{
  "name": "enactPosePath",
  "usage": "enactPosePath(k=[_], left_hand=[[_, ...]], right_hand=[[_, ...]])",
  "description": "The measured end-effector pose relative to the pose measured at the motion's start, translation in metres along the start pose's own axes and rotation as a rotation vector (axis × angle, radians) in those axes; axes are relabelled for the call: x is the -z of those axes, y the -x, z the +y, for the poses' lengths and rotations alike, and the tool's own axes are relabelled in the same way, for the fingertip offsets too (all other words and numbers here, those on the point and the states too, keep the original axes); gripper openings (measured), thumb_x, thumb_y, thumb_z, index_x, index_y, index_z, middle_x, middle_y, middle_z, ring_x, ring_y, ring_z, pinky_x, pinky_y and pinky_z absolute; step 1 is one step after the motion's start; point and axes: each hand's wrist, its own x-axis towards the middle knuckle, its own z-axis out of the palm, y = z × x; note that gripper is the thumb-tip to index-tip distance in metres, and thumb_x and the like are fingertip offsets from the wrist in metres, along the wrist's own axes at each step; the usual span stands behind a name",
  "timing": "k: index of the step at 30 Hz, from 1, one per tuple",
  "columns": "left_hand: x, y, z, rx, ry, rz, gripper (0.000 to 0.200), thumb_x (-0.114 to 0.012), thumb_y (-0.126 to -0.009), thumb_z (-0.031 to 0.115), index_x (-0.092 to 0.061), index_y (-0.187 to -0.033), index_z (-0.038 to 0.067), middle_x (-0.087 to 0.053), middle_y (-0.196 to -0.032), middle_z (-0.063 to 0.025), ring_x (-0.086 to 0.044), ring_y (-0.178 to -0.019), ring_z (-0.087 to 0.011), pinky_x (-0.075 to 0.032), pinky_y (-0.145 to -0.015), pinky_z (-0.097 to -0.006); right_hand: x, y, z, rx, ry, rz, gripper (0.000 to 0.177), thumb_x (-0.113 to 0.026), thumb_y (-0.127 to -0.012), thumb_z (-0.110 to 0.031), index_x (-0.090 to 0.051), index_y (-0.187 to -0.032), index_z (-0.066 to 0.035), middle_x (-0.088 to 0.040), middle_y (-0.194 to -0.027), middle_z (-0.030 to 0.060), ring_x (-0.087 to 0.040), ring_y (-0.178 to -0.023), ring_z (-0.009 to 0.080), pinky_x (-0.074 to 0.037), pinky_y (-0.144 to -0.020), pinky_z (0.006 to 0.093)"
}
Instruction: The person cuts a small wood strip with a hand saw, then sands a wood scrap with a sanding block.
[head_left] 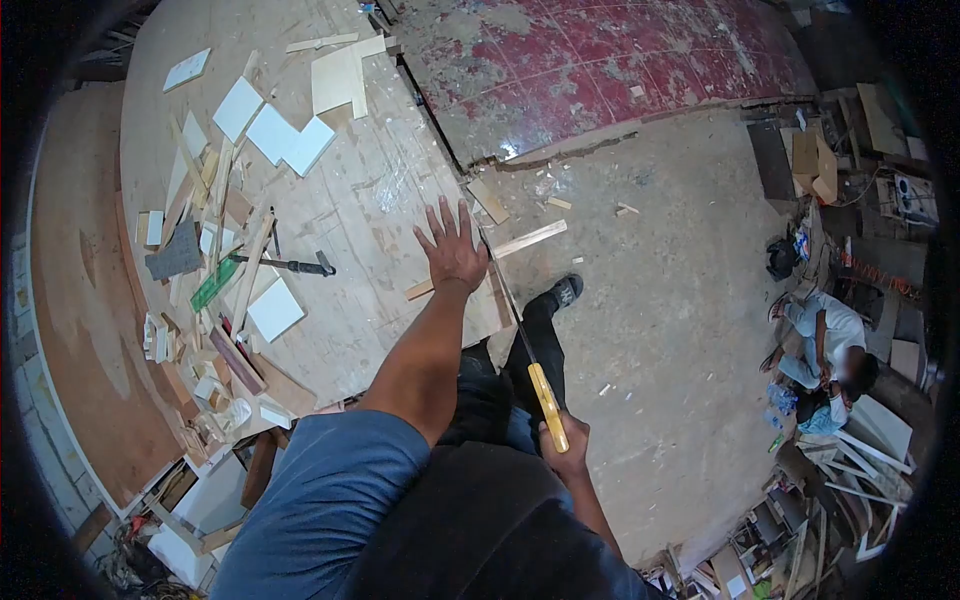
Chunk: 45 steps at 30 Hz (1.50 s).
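Note:
My left hand (455,255) lies palm down with fingers spread, pressing a narrow wood strip (530,239) to the worktable (380,270). The strip sticks out past the table's edge, over the floor. My right hand (568,446) is wrapped round the yellow handle of a handsaw (546,400). The saw's thin dark blade runs up from the handle to the strip, close beside my left thumb, at the table's edge. Whether the teeth have cut into the wood cannot be made out. A short flat wood piece (488,201) is just beyond the strip.
On the table's left are wood offcuts, white board pieces (276,311), a dark clamp-like tool (300,267) and a green strip (213,284). My foot (567,290) is on the concrete floor (660,330). A seated person (825,340) is at far right, among stacked scraps.

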Motion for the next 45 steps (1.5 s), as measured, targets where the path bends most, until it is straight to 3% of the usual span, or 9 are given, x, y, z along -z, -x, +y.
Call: enactPosePath(k=[13, 16, 19, 21, 28, 34, 39, 43, 45], left_hand=[[-0.006, 0.001, 0.000, 0.002, -0.007, 0.009, 0.089, -0.054, -0.087, 0.044, -0.006, -0.156, 0.013, 0.001, -0.161, -0.0187, 0.006, -0.147, -0.0429, 0.003, -0.113, -0.0665], [-0.002, -0.002, 0.001, 0.020, -0.039, 0.002, 0.090, -0.054, -0.087, 0.044, -0.006, -0.156, 0.013, 0.002, -0.161, -0.0186, 0.006, -0.147, -0.0429, 0.002, -0.113, -0.0665], [0.003, -0.001, 0.001, 0.008, 0.015, -0.028, 0.090, -0.056, -0.086, 0.038, -0.006, -0.156, 0.010, 0.004, -0.161, -0.0208, 0.006, -0.147, -0.0446, 0.001, -0.113, -0.0667], [0.001, -0.001, 0.002, 0.021, -0.057, -0.042, 0.090, -0.053, -0.087, 0.045, -0.005, -0.156, 0.014, 0.003, -0.161, -0.0183, 0.007, -0.147, -0.0427, 0.002, -0.113, -0.0665], [-0.005, -0.003, 0.000, 0.012, -0.036, 0.016, 0.091, -0.053, -0.087, 0.046, -0.004, -0.156, 0.013, 0.004, -0.162, -0.0182, 0.007, -0.147, -0.0424, 0.002, -0.113, -0.0667], [0.000, 0.002, 0.003, 0.019, -0.040, -0.050, 0.091, -0.055, -0.087, 0.043, -0.004, -0.156, 0.013, 0.005, -0.161, -0.0187, 0.007, -0.147, -0.0430, 0.002, -0.113, -0.0666], [0.004, 0.000, 0.004, 0.008, -0.006, -0.028, 0.092, -0.060, -0.085, 0.032, -0.005, -0.156, 0.010, 0.003, -0.160, -0.0217, 0.005, -0.147, -0.0451, -0.001, -0.113, -0.0669], [0.006, 0.001, 0.006, 0.014, -0.023, -0.054, 0.091, -0.059, -0.086, 0.033, -0.004, -0.156, 0.010, 0.003, -0.160, -0.0217, 0.005, -0.146, -0.0453, -0.001, -0.112, -0.0673], [0.002, 0.002, 0.005, 0.019, -0.074, -0.035, 0.089, -0.055, -0.087, 0.041, -0.007, -0.156, 0.013, 0.004, -0.161, -0.0193, 0.006, -0.147, -0.0435, 0.002, -0.113, -0.0668]], right_hand=[[0.007, 0.005, -0.005, -0.074, 0.009, -0.019, 0.017, -0.070, -0.077, -0.010, -0.056, -0.074, -0.002, -0.055, -0.063, 0.0174, -0.060, -0.054, 0.0354, -0.047, -0.051, 0.0405], [0.004, 0.011, 0.000, 0.008, 0.033, -0.005, 0.017, -0.070, -0.078, -0.010, -0.056, -0.074, -0.002, -0.055, -0.063, 0.0172, -0.060, -0.054, 0.0353, -0.046, -0.051, 0.0402], [0.007, 0.012, -0.002, -0.072, -0.012, -0.030, 0.017, -0.070, -0.078, -0.010, -0.055, -0.074, -0.002, -0.055, -0.063, 0.0170, -0.059, -0.054, 0.0352, -0.046, -0.051, 0.0401], [0.010, 0.011, -0.004, -0.086, 0.003, -0.028, 0.017, -0.070, -0.078, -0.010, -0.055, -0.074, -0.002, -0.055, -0.063, 0.0168, -0.059, -0.054, 0.0351, -0.046, -0.052, 0.0399], [0.010, 0.018, 0.012, -0.019, 0.019, 0.006, 0.017, -0.070, -0.078, -0.011, -0.055, -0.074, -0.002, -0.054, -0.062, 0.0164, -0.059, -0.053, 0.0339, -0.046, -0.052, 0.0401], [0.014, 0.016, 0.003, -0.163, 0.042, 0.028, 0.017, -0.069, -0.078, -0.012, -0.056, -0.074, -0.003, -0.056, -0.064, 0.0171, -0.060, -0.056, 0.0353, -0.046, -0.053, 0.0406], [0.011, 0.021, 0.014, 0.108, 0.100, -0.045, 0.017, -0.071, -0.078, -0.014, -0.058, -0.076, -0.003, -0.056, -0.066, 0.0178, -0.060, -0.060, 0.0381, -0.048, -0.055, 0.0425], [0.010, 0.021, 0.011, 0.075, 0.128, -0.054, 0.017, -0.071, -0.078, -0.014, -0.058, -0.077, -0.003, -0.056, -0.066, 0.0176, -0.060, -0.060, 0.0381, -0.048, -0.055, 0.0421], [0.008, 0.024, 0.010, 0.032, 0.073, -0.026, 0.017, -0.071, -0.078, -0.013, -0.058, -0.077, -0.003, -0.056, -0.066, 0.0173, -0.060, -0.060, 0.0373, -0.048, -0.056, 0.0418]])
